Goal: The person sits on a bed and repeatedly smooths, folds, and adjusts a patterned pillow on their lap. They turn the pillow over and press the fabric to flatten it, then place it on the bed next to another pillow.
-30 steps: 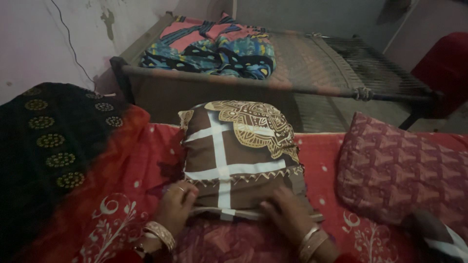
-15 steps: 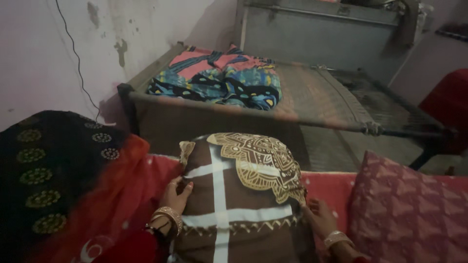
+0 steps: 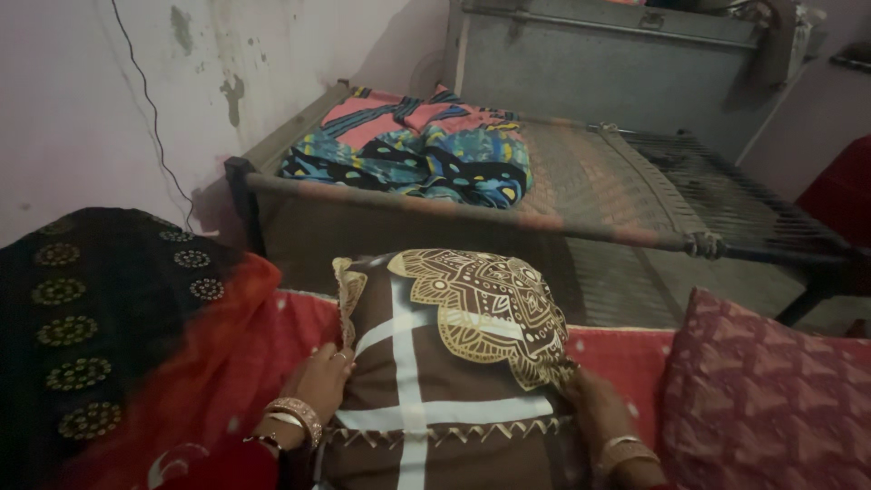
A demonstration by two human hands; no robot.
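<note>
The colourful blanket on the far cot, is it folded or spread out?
Folded: the colourful blanket sits bunched in a compact heap at one end of the cot.

red bed cover (image 3: 626, 358), brown cushion (image 3: 445, 381), maroon pillow (image 3: 771, 390)

Smooth printed cloth pillow (image 3: 445, 363), rough woven cot (image 3: 626, 191)

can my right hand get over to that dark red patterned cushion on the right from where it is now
Probably yes. The right hand rests on the right edge of the brown cushion, and the dark red patterned cushion lies just beside it on the red bedcover. Nothing visible sits between them.
</note>
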